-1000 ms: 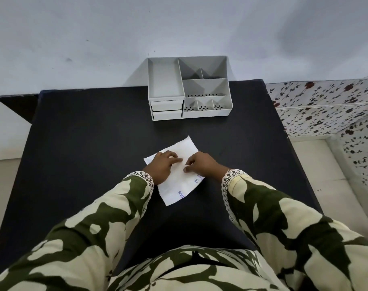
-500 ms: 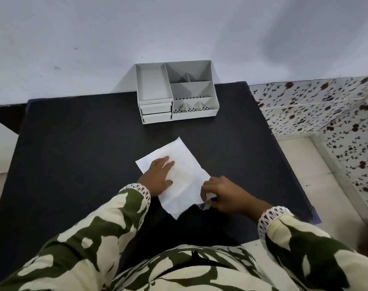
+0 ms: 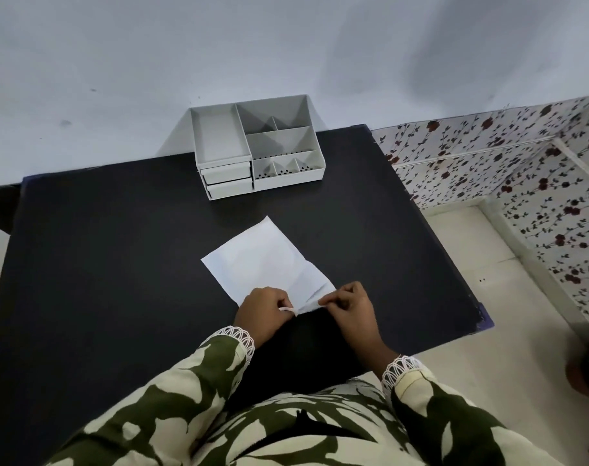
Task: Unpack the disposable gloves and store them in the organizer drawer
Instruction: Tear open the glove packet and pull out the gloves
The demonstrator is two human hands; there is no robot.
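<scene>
Disposable gloves are not visible themselves; presumably they sit inside the flat white paper packet (image 3: 266,260) lying on the black bench (image 3: 101,247). The left hand (image 3: 264,312) and right hand (image 3: 350,306) each pinch its near edge, close together, likely to tear or peel it open. The grey plastic organizer (image 3: 257,151), its two small drawers (image 3: 228,180) closed, stands well apart against the pale wall (image 3: 286,45).

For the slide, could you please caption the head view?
Left hand and right hand pinch the near edge of a flat white paper packet on a black table, grey plastic organizer behind.
</scene>
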